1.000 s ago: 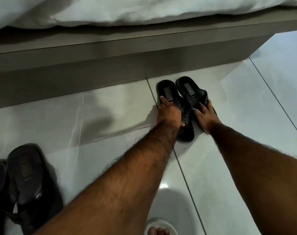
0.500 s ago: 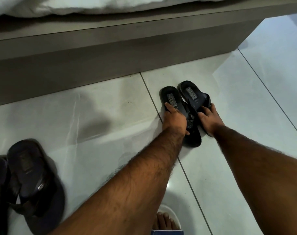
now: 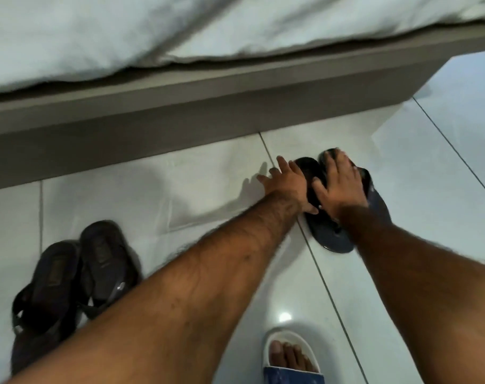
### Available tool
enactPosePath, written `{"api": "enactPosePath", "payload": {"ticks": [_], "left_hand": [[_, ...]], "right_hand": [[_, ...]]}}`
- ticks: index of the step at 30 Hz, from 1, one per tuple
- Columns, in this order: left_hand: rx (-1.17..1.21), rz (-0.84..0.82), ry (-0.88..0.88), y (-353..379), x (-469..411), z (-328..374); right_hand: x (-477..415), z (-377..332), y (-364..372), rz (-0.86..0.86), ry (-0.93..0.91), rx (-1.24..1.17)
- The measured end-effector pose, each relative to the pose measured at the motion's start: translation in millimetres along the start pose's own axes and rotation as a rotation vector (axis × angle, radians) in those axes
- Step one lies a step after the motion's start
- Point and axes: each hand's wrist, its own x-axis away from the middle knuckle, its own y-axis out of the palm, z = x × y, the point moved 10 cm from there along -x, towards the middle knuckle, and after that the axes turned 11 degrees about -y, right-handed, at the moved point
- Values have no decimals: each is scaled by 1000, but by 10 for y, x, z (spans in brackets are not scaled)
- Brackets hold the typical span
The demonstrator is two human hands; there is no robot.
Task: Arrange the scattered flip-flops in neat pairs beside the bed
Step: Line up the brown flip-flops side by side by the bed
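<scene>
Change: right hand [image 3: 339, 184] now flattened on black flip-flops [image 3: 330, 236]; left hand [image 3: 287, 181] spread beside | pair nearly aligned.

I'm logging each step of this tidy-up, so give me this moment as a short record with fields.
place: tiled floor beside bed frame
left hand: fingers spread, resting at the black pair's left edge
right hand: flat on black flip-flops
black pair: side by side, touching
brown flip-flops: side by side at left, untouched
bedding: white, overhanging frame
</scene>
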Motion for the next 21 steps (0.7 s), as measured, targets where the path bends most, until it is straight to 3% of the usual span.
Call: {"api": "enactPosePath", "payload": {"ticks": [6,12,17,21], "left_hand": [[-66,198,-12,-479,154,-1768],[-85,164,-171,-136,1004,-3822],[-40,125,-346,543,1915,-4920],[-47,43,-373,1116,2396,-5249]], "right_hand": [[18,-1977,616,-210,-502,5],[867,-3628,1112,-356,-939,-55],[1421,-4206,1573,-491,-1104,-32],[1505,-4346,1866,-528,-1154,85]]}}
